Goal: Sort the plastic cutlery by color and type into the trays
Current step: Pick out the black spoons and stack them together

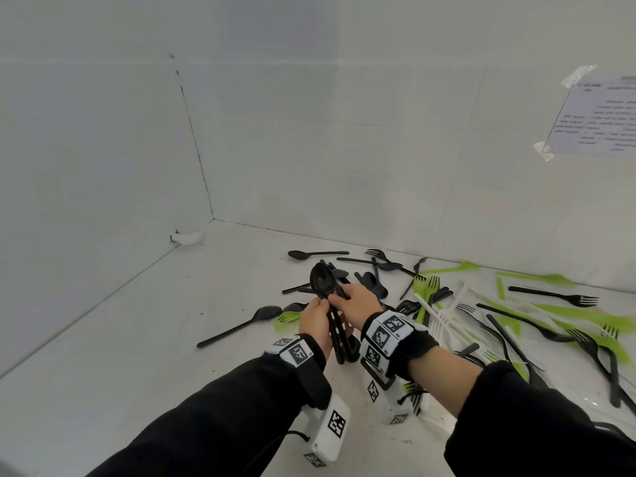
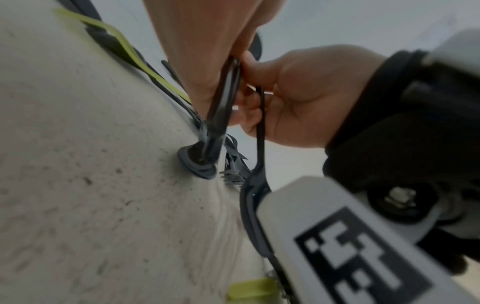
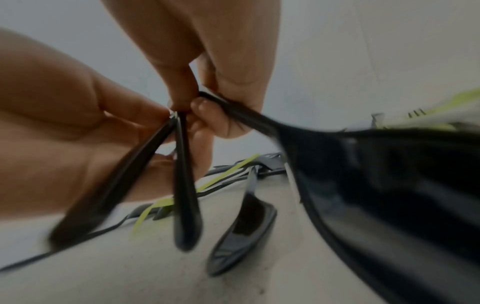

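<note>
Both hands meet over the white table (image 1: pixel 137 339), holding several black spoons (image 1: pixel 337 339). My left hand (image 1: pixel 321 306) grips a small bundle of them, whose ends hang toward my wrists. One bowl (image 1: pixel 321 280) stands up above the fingers. My right hand (image 1: pixel 339 297) pinches the handle of one more black spoon (image 2: pixel 259 115) right against that bundle. In the right wrist view that spoon (image 3: pixel 246 117) runs off to the right from my fingertips, and the left hand's spoons (image 3: pixel 184 185) hang beside it. No tray is in view.
Loose cutlery lies scattered right of the hands: black spoons (image 1: pixel 241 325), black forks (image 1: pixel 557 297), green forks (image 1: pixel 537 278) and white forks (image 1: pixel 444 318). White walls close off the back and left. A taped sheet of paper (image 1: pixel 599 118) hangs on the right wall.
</note>
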`<action>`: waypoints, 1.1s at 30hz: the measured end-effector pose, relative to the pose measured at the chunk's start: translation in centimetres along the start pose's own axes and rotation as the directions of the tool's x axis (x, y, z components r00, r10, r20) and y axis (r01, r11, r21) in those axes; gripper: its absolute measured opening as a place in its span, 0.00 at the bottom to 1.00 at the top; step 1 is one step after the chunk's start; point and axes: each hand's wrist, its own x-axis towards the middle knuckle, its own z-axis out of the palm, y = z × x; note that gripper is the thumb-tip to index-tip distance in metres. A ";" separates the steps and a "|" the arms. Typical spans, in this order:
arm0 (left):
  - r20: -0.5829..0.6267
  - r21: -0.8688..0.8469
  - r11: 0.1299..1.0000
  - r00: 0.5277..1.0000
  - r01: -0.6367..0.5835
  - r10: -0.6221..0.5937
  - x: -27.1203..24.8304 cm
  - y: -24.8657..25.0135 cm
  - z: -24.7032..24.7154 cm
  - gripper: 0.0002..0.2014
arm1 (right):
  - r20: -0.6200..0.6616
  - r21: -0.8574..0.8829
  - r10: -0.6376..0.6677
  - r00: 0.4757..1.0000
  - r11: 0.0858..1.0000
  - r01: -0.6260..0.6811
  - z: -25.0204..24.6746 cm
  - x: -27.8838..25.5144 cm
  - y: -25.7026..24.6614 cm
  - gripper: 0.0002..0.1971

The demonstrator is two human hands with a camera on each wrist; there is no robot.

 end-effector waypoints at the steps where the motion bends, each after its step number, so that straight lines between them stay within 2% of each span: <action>1: 0.025 -0.009 1.000 1.000 0.008 -0.008 -0.2 0.1 -0.1 0.14 | 0.002 -0.009 -0.003 1.000 1.000 0.003 0.0 0.0 0.0 0.09; 3: 0.044 -0.007 1.000 0.999 0.014 -0.014 -0.4 0.0 -0.2 0.14 | -0.015 0.016 0.009 1.000 1.000 -0.009 0.0 0.0 0.1 0.08; 6: 0.047 -0.005 1.000 0.999 0.015 -0.015 -0.5 -0.4 -0.2 0.14 | -0.057 0.061 0.067 0.996 0.996 -0.063 0.0 0.1 0.2 0.12; 8: 0.033 -0.002 1.000 0.999 0.006 -0.006 -0.6 -0.5 -0.3 0.14 | -0.069 0.036 0.073 0.995 0.997 -0.071 0.1 0.2 0.3 0.09; 12: 0.033 0.018 1.000 0.999 -0.013 0.012 -0.7 -0.5 -0.2 0.13 | -0.105 0.094 0.078 0.991 0.993 -0.069 0.1 0.0 0.5 0.13; 17: -0.007 0.061 0.997 0.999 -0.046 0.046 -0.4 -0.6 -0.1 0.11 | -0.193 0.240 0.078 0.978 0.970 -0.030 0.1 0.3 0.1 0.07; 22: 0.031 0.078 0.997 0.999 -0.010 0.007 -0.7 -0.6 0.2 0.12 | -0.181 0.209 0.096 0.979 0.976 -0.057 0.1 1.0 0.0 0.12; 25: -0.015 0.052 0.998 0.999 -0.033 0.034 -0.4 -0.6 0.4 0.12 | -0.211 0.155 0.064 0.975 0.987 -0.031 -0.6 1.2 -0.2 0.15; 28: -0.105 0.041 0.998 0.993 -0.049 0.053 0.0 -0.2 0.2 0.12 | -0.349 0.066 -0.044 0.936 0.995 0.072 -2.6 1.0 -0.6 0.14; 30: -0.139 0.034 0.999 0.990 -0.030 0.034 0.3 0.0 -0.1 0.13 | -0.445 0.091 -0.118 0.887 0.980 0.176 -4.2 0.4 -1.1 0.10; 32: -0.152 -0.010 1.000 0.988 -0.006 0.004 0.4 0.3 -0.4 0.13 | -0.552 0.155 -0.137 0.822 0.952 0.262 -5.3 0.1 -1.6 0.03; 33: -0.153 -0.031 0.999 0.988 0.006 -0.011 0.4 0.5 -0.4 0.14 | -0.594 0.201 -0.116 0.796 0.937 0.286 -5.6 -0.1 -1.7 0.05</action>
